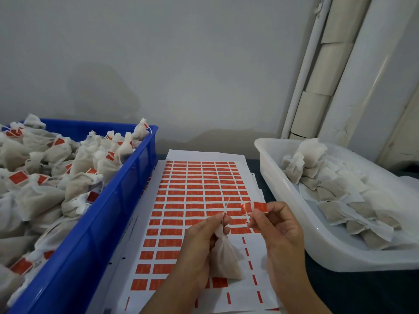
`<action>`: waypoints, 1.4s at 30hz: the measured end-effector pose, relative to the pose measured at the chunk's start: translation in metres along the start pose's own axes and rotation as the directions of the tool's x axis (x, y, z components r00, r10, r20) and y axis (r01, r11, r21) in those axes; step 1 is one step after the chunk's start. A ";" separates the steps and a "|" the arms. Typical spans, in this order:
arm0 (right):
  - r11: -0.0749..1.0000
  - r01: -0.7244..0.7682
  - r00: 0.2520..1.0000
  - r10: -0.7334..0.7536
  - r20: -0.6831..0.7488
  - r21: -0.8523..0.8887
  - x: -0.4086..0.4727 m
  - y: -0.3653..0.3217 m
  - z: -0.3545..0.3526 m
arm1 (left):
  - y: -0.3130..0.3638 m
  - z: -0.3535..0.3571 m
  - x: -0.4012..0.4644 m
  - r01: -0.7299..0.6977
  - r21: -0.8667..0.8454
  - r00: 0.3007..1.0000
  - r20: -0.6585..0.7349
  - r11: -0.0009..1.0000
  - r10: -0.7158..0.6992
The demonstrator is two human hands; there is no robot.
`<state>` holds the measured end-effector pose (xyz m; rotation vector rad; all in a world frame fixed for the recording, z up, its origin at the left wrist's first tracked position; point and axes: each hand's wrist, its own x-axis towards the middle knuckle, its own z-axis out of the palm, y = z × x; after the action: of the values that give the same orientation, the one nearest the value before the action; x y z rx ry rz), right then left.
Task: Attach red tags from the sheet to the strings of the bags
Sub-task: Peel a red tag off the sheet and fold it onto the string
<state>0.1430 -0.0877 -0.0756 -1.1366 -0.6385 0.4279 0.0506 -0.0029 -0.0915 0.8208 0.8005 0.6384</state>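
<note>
A white sheet (199, 189) of several red tags lies flat in the middle of the table. My left hand (199, 248) pinches the neck of a small white bag (223, 257), which hangs below my fingers. Its thin string (226, 206) sticks up above them. My right hand (278, 227) pinches one peeled red tag (255, 207) by its lower edge, just right of the string and apart from it. Both hands hover over the sheet's lower right part, where tags have been peeled away.
A blue crate (108, 223) on the left holds several tagged white bags. On the right stands a white translucent tub (317, 245) with several bags without tags. A grey wall and white pipes rise behind the table.
</note>
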 end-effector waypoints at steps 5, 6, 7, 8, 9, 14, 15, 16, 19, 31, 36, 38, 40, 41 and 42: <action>1.000 0.018 1.000 -0.019 -0.007 -0.023 -0.002 0.004 0.003 | 0.002 0.000 -0.003 -0.023 -0.025 0.999 0.023 0.999 0.024; 0.999 0.012 1.000 -0.012 -0.011 -0.033 -0.002 0.005 0.004 | 0.004 0.000 -0.004 -0.018 -0.039 0.999 0.033 0.999 0.019; 0.999 0.001 1.000 -0.002 -0.010 -0.041 -0.002 0.006 0.004 | 0.005 0.000 -0.005 -0.012 -0.057 0.999 0.043 0.998 0.014; 0.999 -0.005 1.000 0.005 -0.004 -0.050 -0.002 0.008 0.003 | 0.006 0.001 -0.006 -0.007 -0.077 0.999 0.049 0.997 0.011; 0.998 -0.006 1.000 0.006 -0.001 -0.065 -0.002 0.009 0.002 | 0.007 0.001 -0.007 -0.005 -0.096 0.999 0.049 0.995 0.010; 0.993 0.069 0.996 -0.075 -0.052 -0.097 -0.003 0.007 0.003 | 0.007 0.003 -0.008 -0.009 -0.115 0.999 0.038 0.993 0.013; 0.992 0.084 0.995 -0.089 -0.050 -0.092 -0.003 0.006 0.003 | 0.007 0.003 -0.009 -0.008 -0.115 0.999 0.038 0.993 0.012; 0.994 0.083 0.995 -0.087 -0.041 -0.076 -0.003 0.005 0.003 | 0.008 0.004 -0.009 -0.008 -0.117 0.999 0.039 0.993 0.013; 0.996 0.043 0.999 -0.045 -0.028 -0.075 -0.002 0.006 0.000 | 0.007 0.004 -0.009 -0.026 -0.113 0.999 0.039 0.993 0.030; 0.999 0.025 0.999 -0.026 -0.044 -0.032 -0.001 0.006 0.002 | -0.005 0.002 0.000 -0.132 0.020 0.991 0.005 0.991 0.132; 0.995 0.006 1.000 -0.007 -0.016 -0.102 -0.002 0.007 0.003 | -0.007 0.002 0.003 -0.128 0.005 0.992 -0.012 0.992 0.128; 0.994 -0.010 1.000 0.008 -0.021 -0.110 -0.002 0.008 0.003 | -0.007 0.001 0.003 -0.127 0.004 0.992 -0.010 0.992 0.127; 0.993 -0.010 1.000 0.008 -0.022 -0.114 -0.002 0.007 0.003 | -0.007 0.001 0.003 -0.134 0.015 0.991 -0.005 0.991 0.134; 0.993 -0.003 1.000 0.001 -0.018 -0.118 -0.002 0.007 0.003 | -0.007 0.002 0.003 -0.135 0.020 0.991 -0.005 0.991 0.135; 0.992 0.005 1.000 -0.006 -0.007 -0.126 -0.002 0.006 0.003 | -0.007 0.002 0.003 -0.134 0.023 0.991 -0.006 0.991 0.134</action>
<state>0.1397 -0.0848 -0.0813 -1.2551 -0.6692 0.3832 0.0550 -0.0051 -0.0975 0.8989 0.7647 0.7525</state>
